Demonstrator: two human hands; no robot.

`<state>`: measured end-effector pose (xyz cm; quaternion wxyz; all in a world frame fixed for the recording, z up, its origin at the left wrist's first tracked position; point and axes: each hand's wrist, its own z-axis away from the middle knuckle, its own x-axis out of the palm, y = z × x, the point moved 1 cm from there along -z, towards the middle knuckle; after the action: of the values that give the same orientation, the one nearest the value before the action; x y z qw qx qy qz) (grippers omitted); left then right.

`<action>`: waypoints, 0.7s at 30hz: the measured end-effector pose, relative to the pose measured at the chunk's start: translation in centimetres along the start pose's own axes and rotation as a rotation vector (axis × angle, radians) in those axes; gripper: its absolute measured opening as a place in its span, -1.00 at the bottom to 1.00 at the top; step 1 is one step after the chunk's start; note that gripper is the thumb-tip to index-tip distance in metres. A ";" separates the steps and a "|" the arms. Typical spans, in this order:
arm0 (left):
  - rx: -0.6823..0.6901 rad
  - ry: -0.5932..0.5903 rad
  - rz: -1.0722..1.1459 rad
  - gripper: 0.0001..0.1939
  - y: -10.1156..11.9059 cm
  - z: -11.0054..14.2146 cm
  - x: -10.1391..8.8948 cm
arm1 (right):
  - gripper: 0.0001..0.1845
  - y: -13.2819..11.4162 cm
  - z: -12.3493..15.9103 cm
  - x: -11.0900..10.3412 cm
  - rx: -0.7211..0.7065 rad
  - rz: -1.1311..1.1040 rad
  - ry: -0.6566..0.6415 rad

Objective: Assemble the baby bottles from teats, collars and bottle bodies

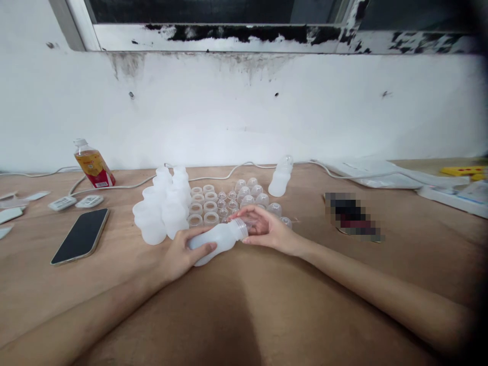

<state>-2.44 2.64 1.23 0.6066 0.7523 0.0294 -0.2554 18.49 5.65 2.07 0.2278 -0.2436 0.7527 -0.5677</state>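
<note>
My left hand (192,249) is wrapped round the body of a frosted white baby bottle (219,240), tilted on its side with its neck to the right. Closed about the neck end is my right hand (267,229), its fingers round the clear screw collar (241,229). A clear piece beyond the collar is partly hidden by those fingers. Just behind are rows of clear collar rings (210,207), small clear nipples (232,195) and clear dome caps (256,191). Several open frosted bottles (153,216) stand to the left of the rings.
A capped baby bottle (280,176) stands at the back. On the left are a phone (81,236), a drink bottle (94,165) and two small white boxes (76,202). A white cable (224,178) runs along the wall. A blurred dark object (353,216) and plastic bags (369,173) lie right.
</note>
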 end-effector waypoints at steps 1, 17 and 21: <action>-0.026 -0.026 0.036 -0.63 0.0 -0.1 -0.1 | -0.60 -0.5 0.0 -0.2 -0.006 0.093 -0.047; 0.101 0.042 -0.127 -0.60 0.3 0.2 0.3 | -0.65 -1.3 -0.3 -0.1 0.124 0.476 0.095; 0.196 0.044 -0.205 -0.60 0.5 0.4 0.4 | -0.68 -1.2 -0.2 0.5 0.231 0.473 0.069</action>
<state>-1.99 2.06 1.46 0.5003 0.8063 0.0945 -0.3010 18.08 5.17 3.27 0.3545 -0.0139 0.7260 -0.5891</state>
